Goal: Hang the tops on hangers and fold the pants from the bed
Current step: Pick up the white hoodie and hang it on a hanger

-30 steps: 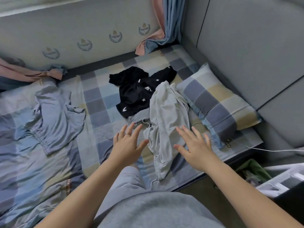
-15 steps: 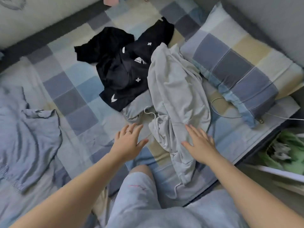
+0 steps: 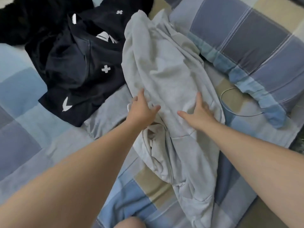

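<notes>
A crumpled light grey garment with a white drawstring lies lengthwise on the checked bed sheet. My left hand rests on its left edge, fingers spread and thumb out to the right. My right hand lies flat on the garment's middle, forefinger pointing up; the outer fingers sink into the cloth. Neither hand plainly grips the fabric. A black top with white crosses and marks lies bunched to the left, its edge touching the grey garment.
A checked blue, grey and beige pillow lies at the right, close against the grey garment. A thin white cable loops on the sheet between them. My bare knee shows at the bottom edge. The bed's edge runs along the lower right.
I have leaned in closer over the bed. Both hands moved forward from above the garment's near end onto its middle, and now touch the cloth.
</notes>
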### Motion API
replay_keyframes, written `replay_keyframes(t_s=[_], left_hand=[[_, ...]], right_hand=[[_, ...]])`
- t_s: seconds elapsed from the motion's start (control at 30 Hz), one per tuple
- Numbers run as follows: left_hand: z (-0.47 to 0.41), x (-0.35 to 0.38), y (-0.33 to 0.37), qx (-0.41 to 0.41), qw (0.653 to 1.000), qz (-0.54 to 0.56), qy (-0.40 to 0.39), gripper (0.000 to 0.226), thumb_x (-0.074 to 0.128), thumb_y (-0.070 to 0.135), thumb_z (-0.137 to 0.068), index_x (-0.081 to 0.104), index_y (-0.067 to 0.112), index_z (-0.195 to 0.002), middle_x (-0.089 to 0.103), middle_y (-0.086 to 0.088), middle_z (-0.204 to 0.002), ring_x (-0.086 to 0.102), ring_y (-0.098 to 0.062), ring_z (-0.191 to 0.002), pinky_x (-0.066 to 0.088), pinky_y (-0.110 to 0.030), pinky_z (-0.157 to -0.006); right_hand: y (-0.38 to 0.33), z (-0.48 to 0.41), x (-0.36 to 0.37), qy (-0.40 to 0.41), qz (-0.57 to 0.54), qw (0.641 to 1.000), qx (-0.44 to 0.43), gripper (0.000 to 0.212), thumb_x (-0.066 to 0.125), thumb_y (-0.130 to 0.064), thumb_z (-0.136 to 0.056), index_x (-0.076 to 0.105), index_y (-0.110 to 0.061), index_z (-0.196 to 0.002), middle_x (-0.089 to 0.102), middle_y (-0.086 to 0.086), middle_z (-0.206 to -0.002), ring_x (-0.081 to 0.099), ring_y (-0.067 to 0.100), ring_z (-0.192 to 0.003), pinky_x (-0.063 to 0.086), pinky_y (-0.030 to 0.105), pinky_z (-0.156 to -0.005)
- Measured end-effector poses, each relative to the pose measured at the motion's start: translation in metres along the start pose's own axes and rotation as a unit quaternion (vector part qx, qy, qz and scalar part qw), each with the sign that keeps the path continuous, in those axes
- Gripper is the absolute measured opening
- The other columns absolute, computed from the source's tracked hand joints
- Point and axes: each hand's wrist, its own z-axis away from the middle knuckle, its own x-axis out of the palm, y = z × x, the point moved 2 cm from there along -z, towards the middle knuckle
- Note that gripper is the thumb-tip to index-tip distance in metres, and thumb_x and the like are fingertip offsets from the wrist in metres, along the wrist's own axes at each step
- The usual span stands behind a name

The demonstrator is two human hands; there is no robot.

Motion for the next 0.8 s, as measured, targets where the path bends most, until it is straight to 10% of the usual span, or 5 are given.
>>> replay_keyframes(t_s=[0.1, 0.33, 0.57, 0.8], left_hand=[[-0.024, 0.013, 0.01, 0.001, 0.999, 0.04, 0.036, 0.069, 0.062, 0.029, -0.093, 0.023, 0.023, -0.149, 0.048, -0.003, -0.128, 0.052, -0.022, -0.104, 0.039, -0.014, -0.056], [-0.005, 0.017, 0.007, -0.011, 0.999, -0.033, 0.003, 0.014, 0.043, 0.005, -0.09, 0.046, 0.015, -0.1, 0.052, -0.001, -0.087, 0.05, -0.021, -0.078, 0.037, -0.03, -0.065], [0.11, 0.011, -0.013, -0.059, 0.994, -0.018, -0.093, 0.02, 0.051, 0.006, -0.083, 0.046, 0.018, -0.098, 0.057, -0.003, -0.086, 0.057, -0.032, -0.087, 0.038, -0.033, -0.064], [0.23, 0.019, -0.059, -0.147, 0.949, -0.122, -0.253, 0.012, 0.053, 0.012, -0.089, 0.048, 0.01, -0.099, 0.058, -0.008, -0.101, 0.057, -0.03, -0.098, 0.039, -0.031, -0.078]], right_hand=[[-0.001, -0.021, 0.007, -0.002, -0.09, 0.996, 0.002, 0.107, 0.067, -0.055, -0.089, -0.009, -0.026, -0.159, 0.028, 0.007, -0.163, 0.04, 0.036, -0.14, 0.036, 0.037, -0.106], [0.019, -0.008, 0.006, 0.092, -0.106, 0.99, -0.028, 0.024, 0.052, -0.013, -0.1, 0.06, -0.013, -0.122, 0.065, 0.014, -0.116, 0.057, 0.031, -0.098, 0.037, 0.028, -0.075], [0.056, 0.115, 0.037, 0.027, -0.121, 0.992, -0.028, 0.015, 0.056, -0.012, -0.093, 0.057, -0.021, -0.081, 0.054, -0.007, -0.065, 0.054, 0.022, -0.071, 0.037, 0.03, -0.057], [0.088, 0.228, 0.069, -0.2, -0.069, 0.977, 0.028, 0.019, 0.061, -0.012, -0.092, 0.058, -0.019, -0.075, 0.059, 0.003, -0.069, 0.059, 0.025, -0.077, 0.037, 0.027, -0.06]])
